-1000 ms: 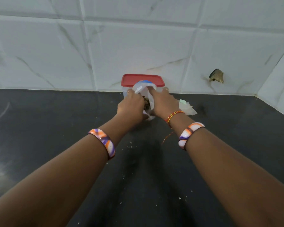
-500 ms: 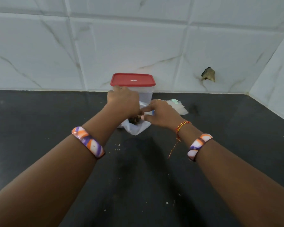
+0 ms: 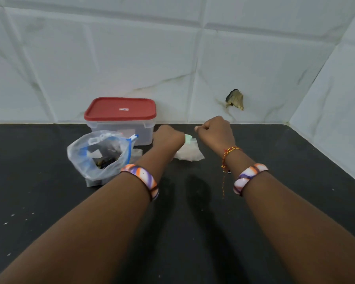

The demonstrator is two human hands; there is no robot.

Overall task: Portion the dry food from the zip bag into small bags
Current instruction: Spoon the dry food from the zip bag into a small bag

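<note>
One black counter (image 3: 295, 181), white-tiled wall (image 3: 131, 58)

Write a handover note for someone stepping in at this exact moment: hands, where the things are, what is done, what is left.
Left hand: reaching onto the pile of small bags; its fingers are hidden, so the grip is unclear.
Right hand: curled into a fist above the counter, nothing visible in it.
Zip bag: on the counter, mouth open, dark dry food inside, in front of the red-lidded box, neither hand on it.
Done: zip bag opened.
Left: take a small bag, fill it from the zip bag, repeat. No filled small bag is in view.
</note>
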